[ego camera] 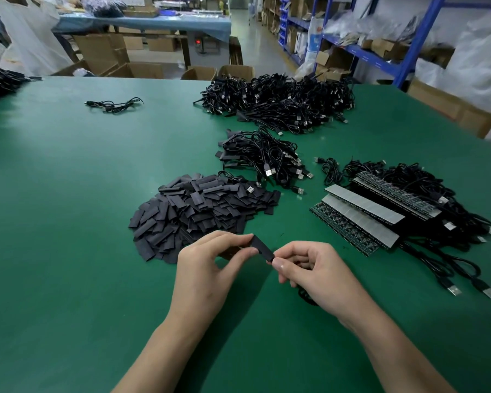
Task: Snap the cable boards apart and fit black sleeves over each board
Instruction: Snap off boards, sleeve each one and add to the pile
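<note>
Head view, looking down on a green table (pixel 68 194), two bare forearms reaching in from 6 o'clock. The hands meet just below the middle of the view, holding one black sleeve (pixel 262 248) between them, lifted clear of the table.

The left hand (pixel 210 268) pinches the sleeve's upper left end between thumb and forefinger; its other fingers curl loosely underneath. The right hand (pixel 315 273) is curled tight, with its thumb tip and bent fingers closed on the sleeve's lower right end. Whether a board sits inside the sleeve cannot be told. A dark cable (pixel 306 296) shows beneath the right hand, partly hidden by it.

At 11 o'clock from the hands, close by, lies a heap of loose black sleeves (pixel 199 211). At 2 o'clock lie unsnapped board strips (pixel 360 217), side by side and overlapping, with black cables trailing off to 3 o'clock. At 12 o'clock sits a small bundle of sleeved cables (pixel 264 160) with plugs showing. Beyond it, near the table's far edge, is a large cable heap (pixel 281 103). A lone cable (pixel 114 104) lies well apart at 10 o'clock.
</note>
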`<action>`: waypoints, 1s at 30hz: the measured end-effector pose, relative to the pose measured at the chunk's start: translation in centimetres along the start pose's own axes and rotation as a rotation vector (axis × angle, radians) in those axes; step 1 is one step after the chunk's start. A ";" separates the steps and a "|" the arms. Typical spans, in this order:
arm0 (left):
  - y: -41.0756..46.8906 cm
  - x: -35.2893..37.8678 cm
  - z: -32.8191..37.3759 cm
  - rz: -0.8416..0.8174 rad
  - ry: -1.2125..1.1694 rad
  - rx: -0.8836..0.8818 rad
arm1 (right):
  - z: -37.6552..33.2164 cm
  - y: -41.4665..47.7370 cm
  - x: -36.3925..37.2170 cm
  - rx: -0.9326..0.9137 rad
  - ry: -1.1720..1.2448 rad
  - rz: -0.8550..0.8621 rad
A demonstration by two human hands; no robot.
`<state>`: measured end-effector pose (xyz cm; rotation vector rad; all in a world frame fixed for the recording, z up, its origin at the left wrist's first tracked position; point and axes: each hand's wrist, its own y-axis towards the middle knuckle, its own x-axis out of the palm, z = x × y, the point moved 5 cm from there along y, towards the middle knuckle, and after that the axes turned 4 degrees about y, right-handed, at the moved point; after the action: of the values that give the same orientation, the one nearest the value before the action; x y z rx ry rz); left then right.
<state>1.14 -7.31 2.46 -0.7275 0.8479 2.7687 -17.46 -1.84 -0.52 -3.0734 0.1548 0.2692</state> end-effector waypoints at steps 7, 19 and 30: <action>0.0 0.1 -0.1 -0.024 0.002 0.016 | 0.4 0.1 -0.1 -0.020 -0.036 0.046; -0.4 0.9 -0.5 0.053 -0.134 -0.151 | -0.6 -0.3 0.2 -0.123 -0.280 0.184; -0.1 0.4 -4.1 0.208 -0.764 -0.551 | -1.3 -0.5 -0.4 -0.214 -0.693 0.067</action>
<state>2.43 -9.51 -0.73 0.4108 0.0045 3.0823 -17.60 -1.39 0.88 -2.9547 0.2014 1.3926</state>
